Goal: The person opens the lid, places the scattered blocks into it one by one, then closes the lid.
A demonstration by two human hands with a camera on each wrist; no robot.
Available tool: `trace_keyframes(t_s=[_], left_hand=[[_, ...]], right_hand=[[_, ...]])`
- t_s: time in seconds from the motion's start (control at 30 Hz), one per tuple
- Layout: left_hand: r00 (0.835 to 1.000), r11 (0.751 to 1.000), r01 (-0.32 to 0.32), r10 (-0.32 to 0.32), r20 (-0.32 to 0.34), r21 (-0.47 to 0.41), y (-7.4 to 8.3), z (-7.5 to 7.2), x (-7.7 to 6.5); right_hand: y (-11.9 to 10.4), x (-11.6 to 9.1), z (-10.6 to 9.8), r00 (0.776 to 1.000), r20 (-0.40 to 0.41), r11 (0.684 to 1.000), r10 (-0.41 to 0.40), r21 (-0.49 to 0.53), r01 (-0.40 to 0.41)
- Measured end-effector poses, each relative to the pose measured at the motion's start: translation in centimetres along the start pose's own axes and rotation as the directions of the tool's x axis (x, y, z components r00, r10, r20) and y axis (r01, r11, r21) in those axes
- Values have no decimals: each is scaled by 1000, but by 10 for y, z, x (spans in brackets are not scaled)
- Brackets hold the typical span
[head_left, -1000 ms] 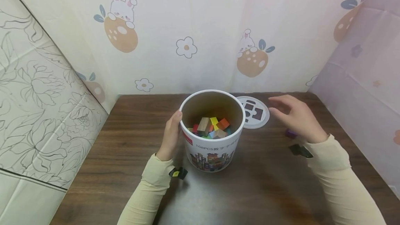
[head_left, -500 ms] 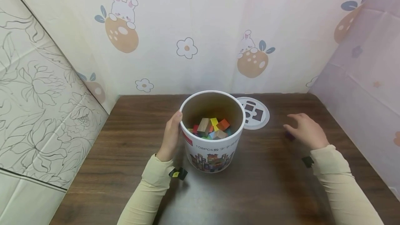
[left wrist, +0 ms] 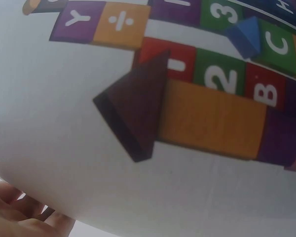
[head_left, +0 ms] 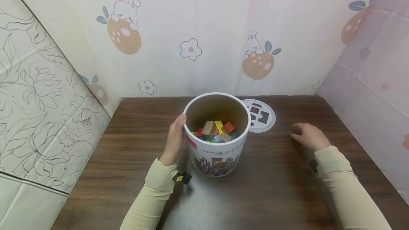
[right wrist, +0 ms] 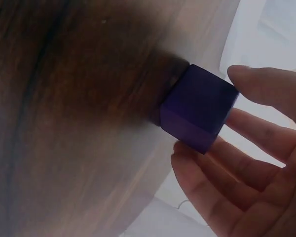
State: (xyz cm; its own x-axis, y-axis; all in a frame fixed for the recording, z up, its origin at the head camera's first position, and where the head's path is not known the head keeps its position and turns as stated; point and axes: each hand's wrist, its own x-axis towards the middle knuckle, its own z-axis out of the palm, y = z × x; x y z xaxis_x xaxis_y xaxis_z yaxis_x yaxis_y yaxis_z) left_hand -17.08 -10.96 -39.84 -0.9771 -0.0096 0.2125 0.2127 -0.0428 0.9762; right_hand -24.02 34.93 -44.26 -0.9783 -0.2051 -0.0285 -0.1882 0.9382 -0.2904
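A white bucket (head_left: 215,148) with printed blocks on its side stands upright on the table, and colourful wooden blocks (head_left: 209,129) lie inside it. My left hand (head_left: 174,139) holds the bucket at its left side, thumb at the rim. In the left wrist view, fingers (left wrist: 34,217) curve along the bucket's lower left edge. Farther right, my right hand (head_left: 310,136) is low over the table. The right wrist view shows a purple block (right wrist: 200,106) close to the tabletop, with my thumb on one corner and the other fingers curled round its opposite side.
Behind the bucket's right side lies a white lid (head_left: 263,120) with shaped cut-outs, partly hidden by the bucket. The brown wooden table (head_left: 127,159) meets a patterned wall covering (head_left: 217,27) at the back. More covering stands along both sides.
My right hand has moved from beside the lid, right and down, to the purple block and closed round it. My left hand and the bucket have stayed in place.
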Motion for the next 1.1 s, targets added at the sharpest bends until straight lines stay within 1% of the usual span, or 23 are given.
trace_keyframes(t_s=[0.2, 0.47, 0.67, 0.77, 0.93, 1.1], left_hand=[[1000, 1000, -8, 8, 0, 3, -1, 0, 0], [1000, 1000, -13, 13, 1, 0, 1, 1, -1], [1000, 1000, -4, 4, 0, 1, 0, 1, -1], [1000, 1000, -1, 1, 1, 0, -1, 0, -1], [1000, 1000, -4, 5, 6, -11, -2, 0, 0], [1000, 1000, -1, 1, 4, -8, -1, 0, 0]], right_hand=[[3, 1, 3, 1000, 24, 1000, 3, 30, -4], [6, 0, 4, 999, -6, 998, -35, 56, 35], [5, -1, 0, 998, -16, 997, -65, 48, 66], [1, -2, -4, 997, -26, 996, -71, 48, 72], [-13, -1, -17, 996, -52, 996, -76, 47, 78], [-31, 1, -33, 994, -60, 991, -90, 93, 95]])
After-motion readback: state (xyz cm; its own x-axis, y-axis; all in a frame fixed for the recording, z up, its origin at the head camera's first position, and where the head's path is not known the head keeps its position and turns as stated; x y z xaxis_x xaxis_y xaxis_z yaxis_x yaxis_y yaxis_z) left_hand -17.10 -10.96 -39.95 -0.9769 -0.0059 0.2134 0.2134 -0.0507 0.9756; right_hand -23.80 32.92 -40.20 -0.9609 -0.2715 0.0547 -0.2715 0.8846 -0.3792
